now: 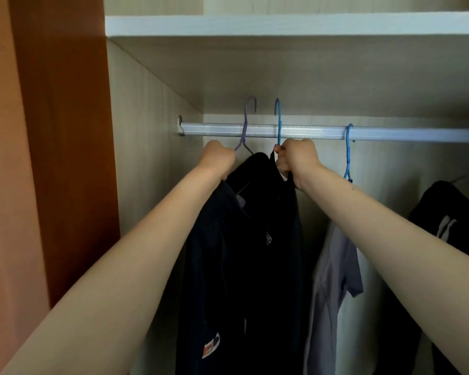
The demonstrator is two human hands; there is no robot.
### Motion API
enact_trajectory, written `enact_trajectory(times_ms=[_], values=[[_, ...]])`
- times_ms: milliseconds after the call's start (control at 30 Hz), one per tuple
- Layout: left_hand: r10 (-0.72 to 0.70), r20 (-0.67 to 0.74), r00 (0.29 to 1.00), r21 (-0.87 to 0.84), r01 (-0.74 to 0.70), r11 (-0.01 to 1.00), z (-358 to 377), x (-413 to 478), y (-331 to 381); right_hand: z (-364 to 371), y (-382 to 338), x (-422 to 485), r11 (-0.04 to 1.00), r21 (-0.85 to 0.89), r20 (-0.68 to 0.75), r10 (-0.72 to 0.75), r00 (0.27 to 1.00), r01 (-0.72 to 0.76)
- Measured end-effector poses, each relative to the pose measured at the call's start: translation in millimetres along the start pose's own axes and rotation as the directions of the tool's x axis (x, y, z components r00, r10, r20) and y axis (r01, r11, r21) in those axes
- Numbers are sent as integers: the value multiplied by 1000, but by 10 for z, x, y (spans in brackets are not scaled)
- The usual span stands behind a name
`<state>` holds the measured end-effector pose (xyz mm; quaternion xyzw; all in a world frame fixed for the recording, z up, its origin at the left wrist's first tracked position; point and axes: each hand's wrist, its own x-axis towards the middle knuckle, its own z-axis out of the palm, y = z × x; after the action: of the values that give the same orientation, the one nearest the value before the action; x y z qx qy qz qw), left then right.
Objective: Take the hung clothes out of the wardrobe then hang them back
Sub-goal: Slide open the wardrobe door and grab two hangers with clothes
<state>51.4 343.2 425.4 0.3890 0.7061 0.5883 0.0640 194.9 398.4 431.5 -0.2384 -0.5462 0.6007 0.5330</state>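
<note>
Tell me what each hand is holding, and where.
Left hand grips the purple hanger at its shoulder; right hand grips the blue hanger at its neck.

Place: home, inside a wardrobe
Fittings: metal rail, shelf above, brown door
Contents: dark and grey everyday clothes on thin plastic hangers

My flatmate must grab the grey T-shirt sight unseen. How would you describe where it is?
Find the silver rail under the wardrobe shelf. Right of the two dark garments at the left, one blue hanger is hooked over the rail, and the grey T-shirt hangs from it. It is the only pale garment; its neighbours are black.
</note>
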Motion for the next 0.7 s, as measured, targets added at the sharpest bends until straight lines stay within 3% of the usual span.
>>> enact_trajectory(times_ms=[200, 367, 533, 700], values=[[146, 5, 989, -30, -146, 989, -178, -557, -136, -174, 5, -509, 998, -51, 81, -34, 996, 38], [98, 57, 994, -81, -93, 992, -149, -1434, -895, -382, 391, -1148, 996, -81, 83, 49, 995, -42], [70, 259, 963, -83, -50, 995, -343, -2416, -1713, -691, 1014, -2076, 975, -130, 12, 182, 983, -179], [-2, 544, 839, -73, 50, 996, -613, -2909, -2444, -874, 1699, -3176, 944, -155, -178, 264, 948, -292]])
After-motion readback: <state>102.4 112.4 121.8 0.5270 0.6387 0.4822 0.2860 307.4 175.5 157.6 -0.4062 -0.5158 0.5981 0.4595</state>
